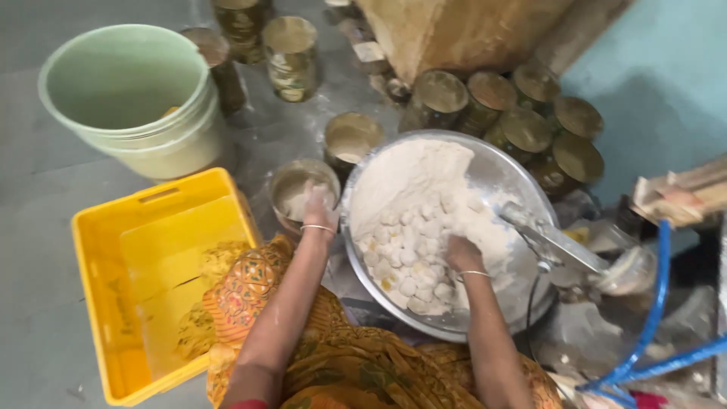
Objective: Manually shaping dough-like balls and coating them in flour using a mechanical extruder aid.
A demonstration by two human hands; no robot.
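Head view: my left hand (318, 206) sits over the small metal tin (303, 193) at frame centre, fingers curled on white dough pieces, grip unclear. My right hand (460, 254) is fingers-down in the floured dough balls (409, 254), inside the big steel basin (522, 178) centre-right; can't tell its spread. Yellow crate (113, 250) lower left, green bucket (125, 91) upper left.

Fingertips of the right hand (463, 254) are buried in flour-coated dough balls (409, 257), while the blue hose (651, 333) is cut off at the frame's edge.
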